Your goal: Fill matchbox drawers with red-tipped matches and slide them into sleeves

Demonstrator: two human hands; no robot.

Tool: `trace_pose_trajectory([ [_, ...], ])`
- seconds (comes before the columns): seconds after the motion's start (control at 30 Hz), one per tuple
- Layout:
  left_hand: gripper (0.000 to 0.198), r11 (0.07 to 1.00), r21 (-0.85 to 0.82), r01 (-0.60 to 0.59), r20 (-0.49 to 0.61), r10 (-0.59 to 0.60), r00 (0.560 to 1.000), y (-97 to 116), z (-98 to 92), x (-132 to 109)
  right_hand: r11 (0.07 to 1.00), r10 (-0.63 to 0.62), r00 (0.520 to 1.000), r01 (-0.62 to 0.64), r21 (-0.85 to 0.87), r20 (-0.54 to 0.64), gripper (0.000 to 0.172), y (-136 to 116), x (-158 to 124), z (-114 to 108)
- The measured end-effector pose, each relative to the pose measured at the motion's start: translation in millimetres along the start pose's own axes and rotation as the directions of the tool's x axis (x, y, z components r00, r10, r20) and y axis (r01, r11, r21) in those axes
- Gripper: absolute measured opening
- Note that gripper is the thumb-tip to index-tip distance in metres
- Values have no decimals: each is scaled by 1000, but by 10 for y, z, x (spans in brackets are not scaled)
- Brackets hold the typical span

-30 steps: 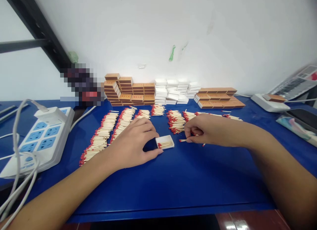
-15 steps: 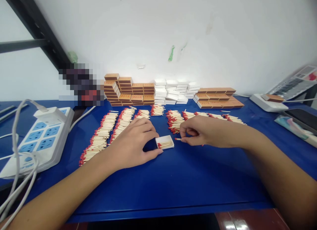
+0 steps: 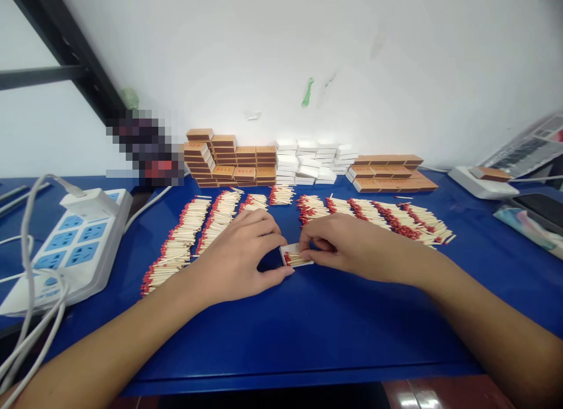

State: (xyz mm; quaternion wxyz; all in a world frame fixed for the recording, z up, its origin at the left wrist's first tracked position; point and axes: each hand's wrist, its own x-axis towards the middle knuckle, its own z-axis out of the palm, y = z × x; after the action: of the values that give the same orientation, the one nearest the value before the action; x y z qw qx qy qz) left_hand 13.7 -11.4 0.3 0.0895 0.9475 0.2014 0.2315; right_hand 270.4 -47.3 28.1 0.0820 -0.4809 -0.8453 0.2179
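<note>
A small white matchbox tray [image 3: 294, 256] with a few red-tipped matches in it lies on the blue table [image 3: 308, 327]. My left hand [image 3: 241, 256] curls round the tray's left side, thumb and fingers touching it. My right hand [image 3: 347, 244] is at the tray's right edge, fingertips pinched together over it; what they hold is hidden. Rows of loose matches [image 3: 185, 239] lie to the left, and more matches [image 3: 404, 221] stretch to the right behind my right hand.
Stacks of brown matchboxes [image 3: 229, 159], white inner trays [image 3: 312, 162] and flat brown sleeves [image 3: 389, 174] line the wall. A white power strip [image 3: 74, 239] with cables sits at the left. A phone [image 3: 541, 206] and other items lie at the far right.
My right hand has moved left from the match piles to the tray's right edge, carrying a match. The left hand stays on the tray.
</note>
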Motion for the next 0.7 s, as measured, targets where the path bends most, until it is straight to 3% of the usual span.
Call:
trace_pose_trajectory([
  [0.23, 21, 1000, -3, 12, 2, -12, 1000, -15, -5, -5, 995, 83, 987, -90, -43, -141, 21, 242, -121, -315],
  [0.4, 21, 1000, -4, 20, 1, -20, 1000, -24, -19, -5, 978, 168, 986, -169, -121, -22, 12, 468, -130, -364],
  [0.7, 22, 1000, -7, 20, -1, -20, 1000, -39, -18, -3, 975, 201, 976, -192, -110, 83, 9, 397, -71, -311],
])
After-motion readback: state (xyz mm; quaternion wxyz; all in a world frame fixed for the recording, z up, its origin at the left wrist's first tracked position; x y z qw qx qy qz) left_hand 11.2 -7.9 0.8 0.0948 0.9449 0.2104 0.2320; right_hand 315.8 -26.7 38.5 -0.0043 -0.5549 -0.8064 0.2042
